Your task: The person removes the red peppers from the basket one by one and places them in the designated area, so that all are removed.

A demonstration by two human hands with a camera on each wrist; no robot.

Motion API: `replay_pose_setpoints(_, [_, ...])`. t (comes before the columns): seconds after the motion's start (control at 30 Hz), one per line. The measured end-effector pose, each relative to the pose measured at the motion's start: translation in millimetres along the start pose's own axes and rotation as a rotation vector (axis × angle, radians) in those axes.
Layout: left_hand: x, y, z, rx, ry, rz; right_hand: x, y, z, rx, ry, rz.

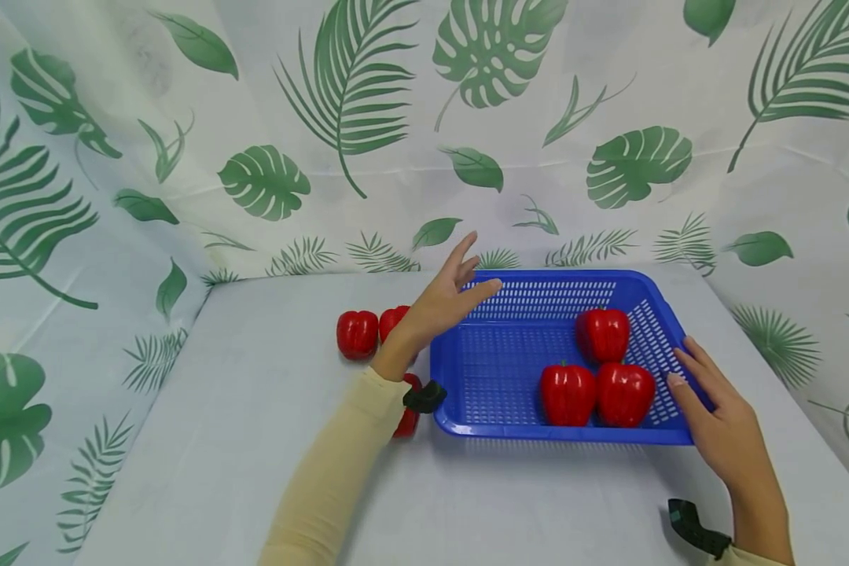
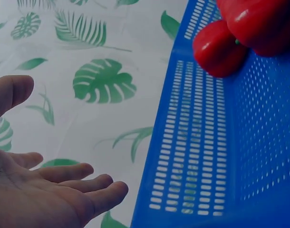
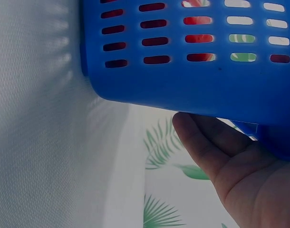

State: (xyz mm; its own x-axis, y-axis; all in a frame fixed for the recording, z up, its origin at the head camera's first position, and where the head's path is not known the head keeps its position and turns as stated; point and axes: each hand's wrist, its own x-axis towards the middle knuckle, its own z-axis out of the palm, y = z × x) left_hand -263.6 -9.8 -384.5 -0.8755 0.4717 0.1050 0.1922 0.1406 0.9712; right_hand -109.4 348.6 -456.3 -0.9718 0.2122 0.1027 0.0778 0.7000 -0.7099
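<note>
A blue plastic basket with slotted walls holds red bell peppers on its right side: one behind, one front left and one front right. My left hand hovers over the basket's left rim, fingers spread, holding nothing. In the left wrist view, its palm and fingers stand apart from the basket wall. My right hand rests at the basket's right rim, its thumb and extended fingers against it. The right wrist view has this hand touching the basket's edge.
Left of the basket, on the white-covered table, lie more red bell peppers: one in the open, one partly behind my left hand, and one partly hidden by my left wrist. A leaf-patterned cloth hangs behind.
</note>
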Motion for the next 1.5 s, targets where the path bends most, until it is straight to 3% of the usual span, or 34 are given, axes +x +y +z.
replay_pose_setpoints(0.57, [12.4, -1.3, 35.4, 0.053, -0.202, -0.002, 0.0, 0.9, -0.5, 0.005, -0.003, -0.009])
replay_pose_setpoints(0.8, [17.1, -7.5, 51.7, 0.121, -0.278, -0.022, -0.3, 0.0, -0.8, 0.004, -0.014, 0.003])
replay_pose_setpoints(0.97, [21.3, -9.1, 60.5, 0.129, -0.343, -0.063, -0.5, 0.9, -0.8, -0.001, -0.016, 0.006])
replay_pose_setpoints(1.33, [27.5, -12.5, 78.3, 0.201, -0.498, -0.248, 1.3, 1.9, -1.2, -0.004, -0.016, 0.005])
replay_pose_setpoints(1.5, [30.4, -11.7, 85.2, 0.251, -0.557, -0.298, 0.8, 1.5, -0.4, -0.003, -0.01, -0.002])
